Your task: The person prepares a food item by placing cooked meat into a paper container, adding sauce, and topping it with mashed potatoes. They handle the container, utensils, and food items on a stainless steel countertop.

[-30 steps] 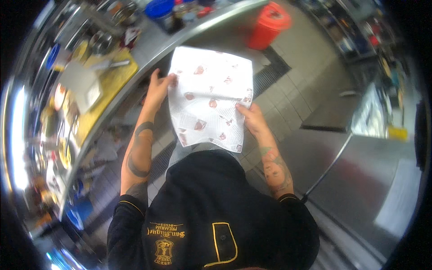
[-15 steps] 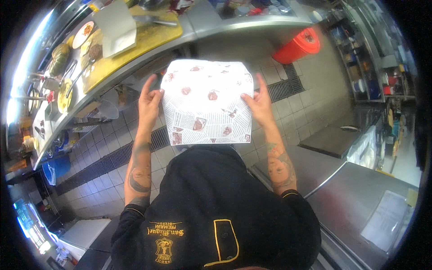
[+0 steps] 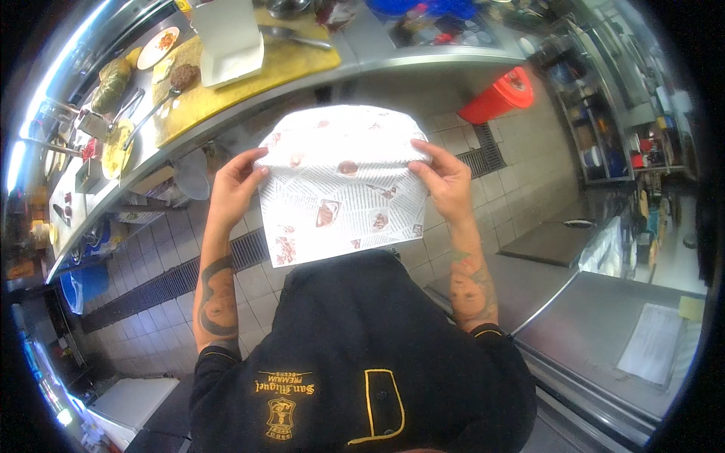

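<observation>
A sheet of printed food wrapping paper (image 3: 336, 200), white with newspaper-like print and reddish pictures, is stretched between my hands in front of my dark shirt. My left hand (image 3: 238, 187) pinches its left edge between thumb and fingers. On the opposite edge my right hand (image 3: 447, 180) has the same thumb-and-finger grip. The paper's far part bends over in a rounded curve, while its near part hangs flat with straight edges. Beyond it, an open white cardboard box (image 3: 232, 64) stands on a yellow cutting board (image 3: 298, 69).
On the counter at far left are a knife (image 3: 294, 36), a browned patty (image 3: 185, 75) and a plate with chopped red food (image 3: 158, 48). A red bin (image 3: 495, 97) stands on the tiled floor. Metal worktops (image 3: 589, 309) lie at right; shelving (image 3: 585, 98) rises beyond them.
My fingers, raised beside the paper before, have closed on its side edges. The paper's far part now curves over more, and its near edge tilts. My view has shifted slightly.
</observation>
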`<state>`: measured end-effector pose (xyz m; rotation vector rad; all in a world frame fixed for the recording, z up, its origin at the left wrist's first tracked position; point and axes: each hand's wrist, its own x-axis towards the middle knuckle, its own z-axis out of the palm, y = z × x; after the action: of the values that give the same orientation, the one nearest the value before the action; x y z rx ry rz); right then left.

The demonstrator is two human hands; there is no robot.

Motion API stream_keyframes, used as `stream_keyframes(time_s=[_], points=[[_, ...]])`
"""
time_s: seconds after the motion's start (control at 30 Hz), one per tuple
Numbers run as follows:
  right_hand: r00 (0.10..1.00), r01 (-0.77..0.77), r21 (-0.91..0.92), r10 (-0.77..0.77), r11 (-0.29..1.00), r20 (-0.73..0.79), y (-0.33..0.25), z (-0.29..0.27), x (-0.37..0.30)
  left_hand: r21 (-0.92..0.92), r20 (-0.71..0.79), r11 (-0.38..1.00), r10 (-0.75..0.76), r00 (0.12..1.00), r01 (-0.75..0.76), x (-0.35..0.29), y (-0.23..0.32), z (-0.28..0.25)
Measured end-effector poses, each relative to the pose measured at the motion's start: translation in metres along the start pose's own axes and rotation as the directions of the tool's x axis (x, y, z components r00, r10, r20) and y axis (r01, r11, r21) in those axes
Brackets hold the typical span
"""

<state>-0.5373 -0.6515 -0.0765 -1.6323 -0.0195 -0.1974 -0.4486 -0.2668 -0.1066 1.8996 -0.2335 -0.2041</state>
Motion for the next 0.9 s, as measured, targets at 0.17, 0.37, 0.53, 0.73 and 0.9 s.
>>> stream_keyframes(time_s=[0.17, 0.37, 0.53, 0.73, 0.9], points=[[0.985, 0.064, -0.233, -0.023, 0.970, 0.172, -0.058, 0.012, 0.018, 0.658, 0.167, 0.574, 0.520, 0.838, -0.487, -0.006, 0.108, 0.026], [0.908, 0.378, -0.335, -0.275, 0.863, 0.316, -0.112, 0.023, 0.044, 0.137, 0.332, 0.942, 0.248, 0.910, -0.307, 0.032, 0.109, 0.087], [0.949, 0.292, -0.532, -0.311, 0.795, 0.057, -0.094, -0.021, 0.030, -0.127, 0.162, 0.992, -0.003, 0.987, 0.024, 0.036, 0.084, 0.063], [0.983, -0.165, 0.016, 0.166, 0.986, -0.083, 0.028, 0.010, 0.046, -0.519, 0.121, 0.840, -0.111, 0.986, 0.158, 0.039, 0.068, 0.055], [0.970, -0.242, 0.280, 0.237, 0.929, 0.051, 0.035, 0.034, 0.068, -0.528, 0.000, 0.843, -0.125, 0.992, 0.106, 0.026, 0.064, 0.064]])
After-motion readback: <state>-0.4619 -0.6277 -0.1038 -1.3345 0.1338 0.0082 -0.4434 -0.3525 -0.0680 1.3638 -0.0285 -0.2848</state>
